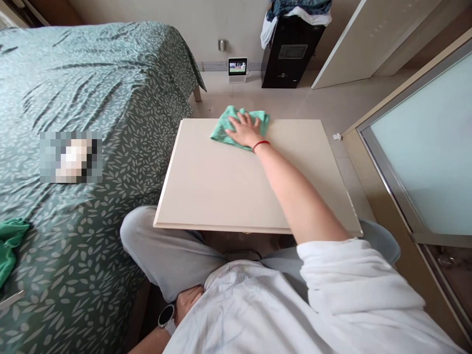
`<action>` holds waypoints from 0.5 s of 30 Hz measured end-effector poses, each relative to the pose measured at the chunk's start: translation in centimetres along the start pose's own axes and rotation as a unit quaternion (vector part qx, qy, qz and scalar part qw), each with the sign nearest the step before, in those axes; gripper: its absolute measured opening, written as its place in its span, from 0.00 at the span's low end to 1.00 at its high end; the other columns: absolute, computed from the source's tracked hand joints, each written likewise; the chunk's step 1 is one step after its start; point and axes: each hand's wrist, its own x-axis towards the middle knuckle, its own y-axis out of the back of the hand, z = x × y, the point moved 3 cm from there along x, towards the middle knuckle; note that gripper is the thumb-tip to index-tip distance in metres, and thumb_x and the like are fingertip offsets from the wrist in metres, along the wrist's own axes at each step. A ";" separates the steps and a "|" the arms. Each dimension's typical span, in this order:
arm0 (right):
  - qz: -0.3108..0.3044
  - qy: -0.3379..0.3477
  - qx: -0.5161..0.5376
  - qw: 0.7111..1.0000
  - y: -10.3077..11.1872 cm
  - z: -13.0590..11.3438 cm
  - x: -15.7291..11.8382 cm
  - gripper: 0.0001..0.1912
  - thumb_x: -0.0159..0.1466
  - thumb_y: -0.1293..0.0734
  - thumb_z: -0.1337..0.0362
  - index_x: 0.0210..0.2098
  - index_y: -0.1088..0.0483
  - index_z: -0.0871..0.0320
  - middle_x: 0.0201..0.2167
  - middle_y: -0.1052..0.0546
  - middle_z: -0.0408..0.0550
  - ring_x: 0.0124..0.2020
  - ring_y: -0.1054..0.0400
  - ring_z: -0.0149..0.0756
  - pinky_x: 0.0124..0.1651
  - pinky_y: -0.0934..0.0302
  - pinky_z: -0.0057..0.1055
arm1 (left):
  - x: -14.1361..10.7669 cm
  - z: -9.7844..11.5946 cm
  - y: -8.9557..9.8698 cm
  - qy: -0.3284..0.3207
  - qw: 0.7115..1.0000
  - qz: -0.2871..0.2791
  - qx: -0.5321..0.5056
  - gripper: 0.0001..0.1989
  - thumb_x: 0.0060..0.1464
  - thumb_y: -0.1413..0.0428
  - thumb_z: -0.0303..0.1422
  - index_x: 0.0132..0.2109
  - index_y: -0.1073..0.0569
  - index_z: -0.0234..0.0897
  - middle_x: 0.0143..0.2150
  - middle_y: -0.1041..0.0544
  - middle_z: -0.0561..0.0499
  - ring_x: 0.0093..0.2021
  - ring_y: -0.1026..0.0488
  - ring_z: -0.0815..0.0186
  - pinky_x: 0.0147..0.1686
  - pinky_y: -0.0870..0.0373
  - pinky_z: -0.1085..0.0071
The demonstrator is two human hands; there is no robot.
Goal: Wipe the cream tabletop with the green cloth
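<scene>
My right hand [245, 130] lies flat with fingers spread on a green cloth [222, 129], pressing it against the far edge of a small cream-coloured table [221, 187]. A red string bracelet [261, 144] circles that wrist. Down at my lap, my left hand [189, 301] rests against my thigh beside the white shirt. Its fingertips are hidden there, so whether it is open or closed does not show. On the left wrist sits a round-faced watch [166, 315].
At left stands a bed with a green leaf-patterned cover [121, 128]; another green cloth [13, 241] and a blurred-out object [73, 160] lie on it. Beyond the table are a small display [237, 69] and a black box [291, 54] topped with clothes. A frosted-glass panel [431, 118] stands right.
</scene>
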 end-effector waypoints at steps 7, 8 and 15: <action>0.053 -0.192 -0.028 0.980 3.0 17.8 -6.6 0.43 0.84 0.50 0.44 0.93 0.47 0.55 0.94 0.53 0.68 0.93 0.59 0.73 0.83 0.59 0.89 | 0.3 -0.2 -0.2 -0.008 0.999 -0.015 -0.027 0.18 0.53 0.58 0.35 0.17 0.42 0.36 0.14 0.41 0.57 0.14 0.42 0.77 0.16 0.50 0.80; 0.064 -0.208 -0.017 0.976 3.0 19.0 -7.5 0.43 0.84 0.49 0.44 0.92 0.46 0.55 0.94 0.52 0.70 0.92 0.58 0.75 0.81 0.58 0.91 | 0.3 -0.2 -0.2 -0.008 0.999 -0.013 -0.029 0.18 0.53 0.59 0.34 0.17 0.43 0.36 0.14 0.41 0.57 0.14 0.42 0.77 0.16 0.51 0.80; 0.126 -0.293 -0.019 0.948 0.4 19.4 -16.0 0.41 0.81 0.45 0.42 0.84 0.35 0.55 0.86 0.39 0.79 0.82 0.40 0.86 0.72 0.42 0.96 | 0.2 -0.3 -0.1 -0.003 0.999 -0.005 -0.037 0.20 0.54 0.62 0.35 0.16 0.44 0.37 0.14 0.42 0.57 0.13 0.42 0.76 0.15 0.50 0.79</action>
